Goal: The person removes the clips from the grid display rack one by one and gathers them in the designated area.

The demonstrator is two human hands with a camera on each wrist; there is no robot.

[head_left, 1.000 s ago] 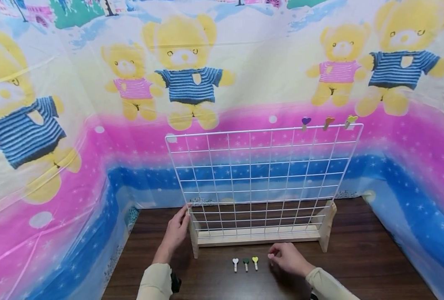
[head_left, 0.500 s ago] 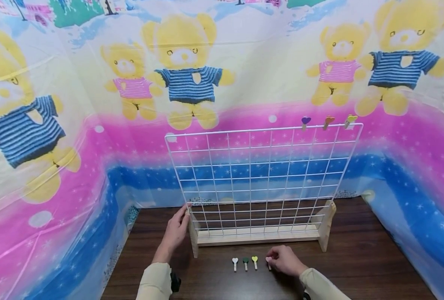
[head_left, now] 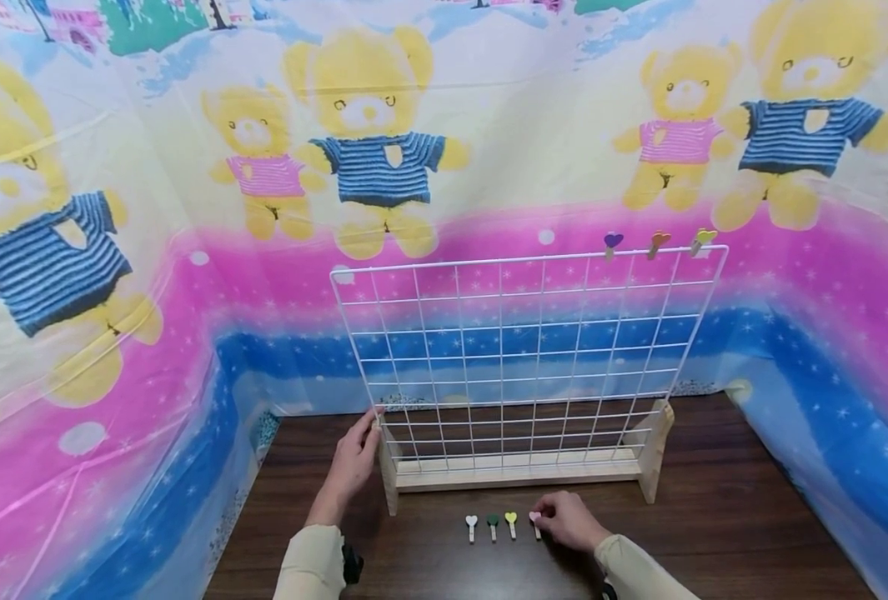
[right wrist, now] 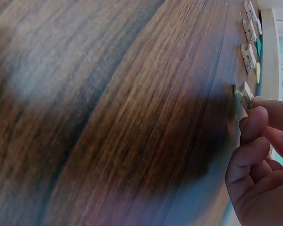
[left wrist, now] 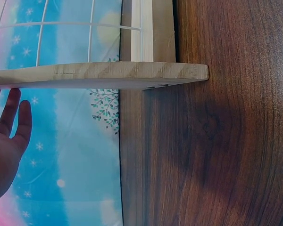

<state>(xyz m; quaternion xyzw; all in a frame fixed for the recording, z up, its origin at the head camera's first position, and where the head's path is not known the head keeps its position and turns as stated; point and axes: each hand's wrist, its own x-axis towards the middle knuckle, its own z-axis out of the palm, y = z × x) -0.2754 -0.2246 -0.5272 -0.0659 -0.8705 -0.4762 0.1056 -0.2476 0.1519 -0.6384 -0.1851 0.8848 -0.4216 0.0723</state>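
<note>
My right hand pinches a small wooden clothespin with a pink heart close over the table, just in front of the grid stand. In the right wrist view the clothespin's wooden legs stick out past thumb and forefinger. To its left lie clothespins with a yellow heart, a dark green heart and a white heart, side by side. My left hand rests its fingers against the left wooden upright of the stand; the left wrist view shows its fingers fairly straight there.
A white wire grid stands upright in its wooden base. Along its top rail are clipped purple, orange and yellow-green heart clothespins. A bear-print cloth surrounds the dark wooden table.
My right hand has moved a little left, bringing the pink-heart clothespin nearer the row and turning it so more of it shows. The left hand has stayed put.
</note>
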